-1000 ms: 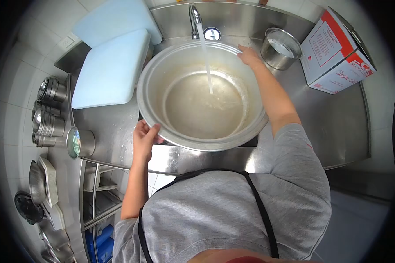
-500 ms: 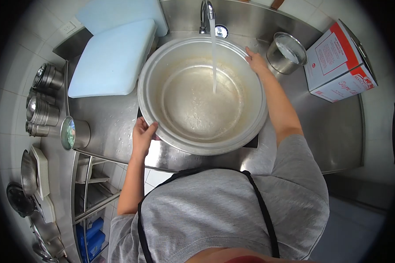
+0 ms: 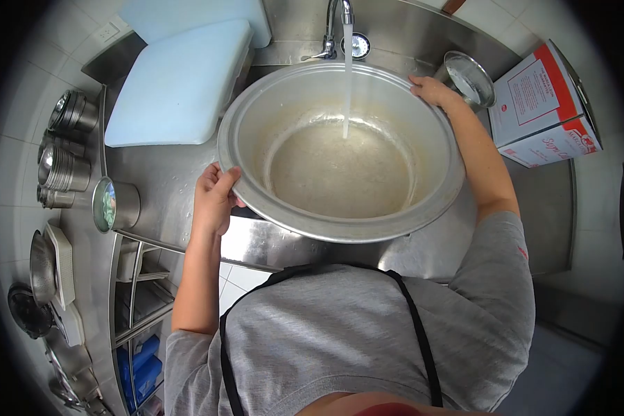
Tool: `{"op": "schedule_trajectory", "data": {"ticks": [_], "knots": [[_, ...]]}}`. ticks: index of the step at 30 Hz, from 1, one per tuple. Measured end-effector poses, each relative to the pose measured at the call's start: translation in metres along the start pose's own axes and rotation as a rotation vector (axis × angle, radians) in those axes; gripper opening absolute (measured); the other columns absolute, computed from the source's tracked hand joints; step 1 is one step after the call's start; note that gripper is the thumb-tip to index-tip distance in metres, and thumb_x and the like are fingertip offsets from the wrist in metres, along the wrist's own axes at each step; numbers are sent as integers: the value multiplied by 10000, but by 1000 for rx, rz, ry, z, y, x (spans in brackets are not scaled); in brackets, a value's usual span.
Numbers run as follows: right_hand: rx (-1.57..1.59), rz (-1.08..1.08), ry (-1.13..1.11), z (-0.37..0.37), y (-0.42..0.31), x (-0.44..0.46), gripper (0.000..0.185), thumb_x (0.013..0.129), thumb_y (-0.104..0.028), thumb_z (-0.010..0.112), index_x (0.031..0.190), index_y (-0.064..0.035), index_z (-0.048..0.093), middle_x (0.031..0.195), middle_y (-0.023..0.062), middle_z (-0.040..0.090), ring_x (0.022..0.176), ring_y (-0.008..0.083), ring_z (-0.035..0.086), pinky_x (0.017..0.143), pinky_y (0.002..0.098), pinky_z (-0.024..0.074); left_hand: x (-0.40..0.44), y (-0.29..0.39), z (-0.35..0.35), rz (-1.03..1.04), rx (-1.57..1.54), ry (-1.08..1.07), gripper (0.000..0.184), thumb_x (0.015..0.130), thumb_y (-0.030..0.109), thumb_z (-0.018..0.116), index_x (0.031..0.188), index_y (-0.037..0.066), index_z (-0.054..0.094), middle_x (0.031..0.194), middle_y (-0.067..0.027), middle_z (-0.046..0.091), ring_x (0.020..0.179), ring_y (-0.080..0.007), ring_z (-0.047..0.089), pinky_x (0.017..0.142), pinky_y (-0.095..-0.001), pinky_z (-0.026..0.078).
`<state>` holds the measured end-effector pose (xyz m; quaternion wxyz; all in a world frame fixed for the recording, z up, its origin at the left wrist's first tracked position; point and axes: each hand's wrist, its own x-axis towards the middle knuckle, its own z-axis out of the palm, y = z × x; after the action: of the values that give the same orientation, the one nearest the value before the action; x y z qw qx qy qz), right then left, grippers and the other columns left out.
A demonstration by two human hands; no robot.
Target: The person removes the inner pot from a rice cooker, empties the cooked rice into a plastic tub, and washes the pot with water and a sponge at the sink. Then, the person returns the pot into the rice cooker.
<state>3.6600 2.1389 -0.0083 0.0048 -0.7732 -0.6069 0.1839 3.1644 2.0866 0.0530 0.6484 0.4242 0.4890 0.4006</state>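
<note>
A large round metal basin point(image 3: 256, 149) sits over the sink, with shallow water in its bottom. From the tap point(image 3: 347, 12) a stream of water point(image 3: 347, 83) falls into it. My left hand point(image 3: 217, 196) grips the basin's rim at the left front, thumb on top and fingers underneath. At the right back of the rim is my right hand point(image 3: 433, 91), its thumb over the edge and its other fingers partly hidden. A small metal pot point(image 3: 468, 80) stands just behind my right hand.
Pale blue boards point(image 3: 177, 87) lean at the back left. At the right stands a white and red box point(image 3: 534, 97). A metal pot with green contents point(image 3: 125, 204) is on the left counter point(image 3: 159, 170), near stacked metal cups point(image 3: 66, 170). Pans and a rack stand lower left.
The basin has come closer to me and to the right, looking larger and more tilted, with both hands still on its rim. My right hand has moved right. The view has shifted slightly.
</note>
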Motion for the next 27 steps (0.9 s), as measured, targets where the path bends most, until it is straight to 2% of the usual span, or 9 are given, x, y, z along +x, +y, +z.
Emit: {"op": "schedule_trajectory", "data": {"ticks": [3, 9, 11, 15, 17, 21, 23, 25, 27], "knots": [[-126, -35, -2, 7, -7, 2, 500, 858, -279, 488, 1333, -171, 374, 1232, 198, 493, 1133, 340, 478, 966, 371, 352, 5, -5, -7, -36, 11, -21, 226, 823, 117, 571, 944, -37, 459, 662, -73, 571, 452, -110, 512, 404, -206, 420], [7, 73, 100, 28, -18, 6, 472, 867, -274, 468, 1326, -207, 382, 1248, 185, 479, 1141, 345, 464, 967, 399, 359, 24, -33, -12, -42, 48, -17, 237, 823, 115, 571, 965, -34, 454, 700, -69, 574, 470, -111, 520, 418, -209, 429], [64, 120, 197, 36, -18, 6, 445, 880, -272, 458, 1318, -222, 394, 1226, 185, 496, 1129, 354, 468, 950, 425, 372, 34, -45, -14, 1, 63, -45, 245, 827, 114, 565, 989, -21, 439, 736, -65, 576, 503, -108, 533, 424, -206, 433], [25, 125, 280, 52, -21, 8, 436, 881, -273, 464, 1311, -237, 399, 1182, 185, 522, 1108, 347, 487, 924, 437, 391, 46, -73, -23, -19, 138, -58, 247, 835, 111, 561, 1004, -6, 424, 768, -60, 577, 543, -100, 547, 428, -203, 442], [-28, 145, 321, 59, -23, 7, 433, 877, -267, 474, 1302, -227, 399, 1157, 184, 529, 1090, 334, 502, 902, 431, 407, 52, -87, -27, -12, 159, -89, 240, 839, 99, 559, 1003, -3, 417, 796, -62, 578, 575, -92, 558, 430, -198, 452], [-51, 189, 258, 67, -19, 10, 435, 863, -249, 498, 1286, -218, 398, 1142, 180, 531, 1073, 326, 513, 886, 431, 417, 53, -109, -29, -68, 210, -142, 273, 849, 109, 567, 1029, -7, 398, 808, -75, 576, 557, -92, 561, 425, -199, 468], [-45, 176, 312, 70, -21, 10, 387, 849, -231, 513, 1226, -186, 439, 1118, 179, 537, 1060, 328, 518, 872, 438, 422, 55, -124, -35, -85, 218, -151, 284, 854, 116, 567, 1036, -10, 390, 807, -80, 576, 553, -99, 566, 431, -204, 479], [-58, 187, 305, 69, -24, 10, 354, 846, -224, 517, 1190, -169, 454, 1098, 179, 542, 1053, 327, 521, 867, 441, 424, 58, -135, -39, -102, 266, -147, 304, 859, 142, 559, 1066, 2, 387, 851, -71, 586, 644, -105, 588, 471, -207, 475], [-69, 195, 298, 68, -26, 10, 322, 843, -216, 521, 1154, -152, 469, 1079, 178, 547, 1047, 326, 524, 861, 443, 426, 58, -135, -37, -103, 253, -148, 301, 859, 136, 556, 1064, 0, 384, 853, -70, 585, 642, -106, 587, 470, -207, 475]]}}
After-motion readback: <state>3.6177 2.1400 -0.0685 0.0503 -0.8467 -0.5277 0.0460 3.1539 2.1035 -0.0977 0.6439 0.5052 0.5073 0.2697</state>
